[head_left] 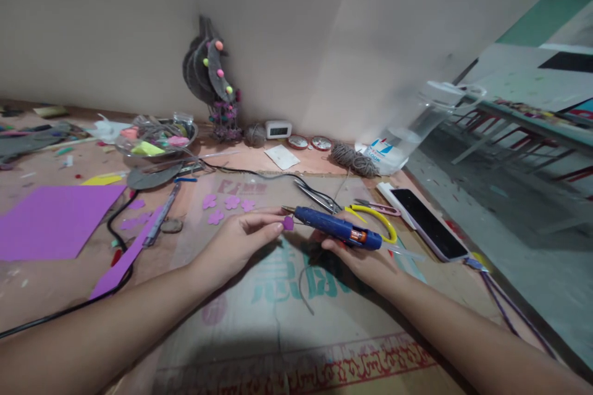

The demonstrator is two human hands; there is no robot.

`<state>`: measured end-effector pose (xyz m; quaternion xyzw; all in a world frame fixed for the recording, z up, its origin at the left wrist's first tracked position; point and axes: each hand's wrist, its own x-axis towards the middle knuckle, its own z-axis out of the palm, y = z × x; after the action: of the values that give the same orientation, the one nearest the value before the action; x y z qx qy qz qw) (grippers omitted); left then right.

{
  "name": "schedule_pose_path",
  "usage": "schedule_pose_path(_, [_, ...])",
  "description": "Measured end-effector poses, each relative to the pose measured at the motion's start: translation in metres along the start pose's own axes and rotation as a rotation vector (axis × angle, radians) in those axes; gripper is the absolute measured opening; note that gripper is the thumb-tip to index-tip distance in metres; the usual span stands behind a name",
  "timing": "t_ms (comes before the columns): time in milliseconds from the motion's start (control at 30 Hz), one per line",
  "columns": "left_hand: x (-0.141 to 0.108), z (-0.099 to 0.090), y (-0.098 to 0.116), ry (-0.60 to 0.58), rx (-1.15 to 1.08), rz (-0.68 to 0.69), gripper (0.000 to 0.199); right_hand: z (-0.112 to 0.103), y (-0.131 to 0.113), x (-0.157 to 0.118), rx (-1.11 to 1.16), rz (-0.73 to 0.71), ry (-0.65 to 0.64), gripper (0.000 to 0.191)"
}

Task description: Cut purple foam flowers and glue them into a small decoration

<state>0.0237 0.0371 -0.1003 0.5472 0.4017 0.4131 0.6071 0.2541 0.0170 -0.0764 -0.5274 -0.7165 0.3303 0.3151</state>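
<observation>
My right hand (345, 253) is closed around a blue hot glue gun (328, 225), whose metal nozzle points left. A clear glue stick (403, 252) juts from its back end. Between the thumb and fingers of my left hand (248, 231) is a small purple piece (288, 223), just under the nozzle; whether the two touch I cannot tell. A thin grey cord (303, 293) hangs below my right hand. Several purple flower cutouts (231, 202) lie on the cardboard (231, 333) beyond my left hand.
Scissors with yellow handles (386, 222) and a phone (428, 222) lie to the right. A purple sheet (55, 222), a pen (162, 216) and a black cable (113, 228) are at left. Behind stand a bowl of scraps (157, 142), a grey hanging ornament (208, 74), yarn (354, 159) and a plastic bottle (407, 133).
</observation>
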Motion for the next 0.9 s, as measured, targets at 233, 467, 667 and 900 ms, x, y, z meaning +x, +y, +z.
schedule_pose_path(233, [0.000,0.002,0.000,0.035,-0.012,-0.054,0.021,0.002,-0.003,-0.001,0.050,-0.012,0.012,0.016])
schedule_pose_path(467, [0.000,-0.002,-0.001,0.078,-0.051,-0.119,0.026,0.001,0.004,-0.001,0.105,-0.007,0.024,0.015])
schedule_pose_path(667, [0.002,-0.004,-0.004,0.206,-0.049,-0.144,0.031,-0.001,0.007,0.000,0.058,-0.021,0.058,0.016])
schedule_pose_path(900, [0.006,-0.006,-0.008,0.250,-0.158,-0.100,0.030,-0.003,0.006,-0.001,0.054,0.005,0.095,0.019])
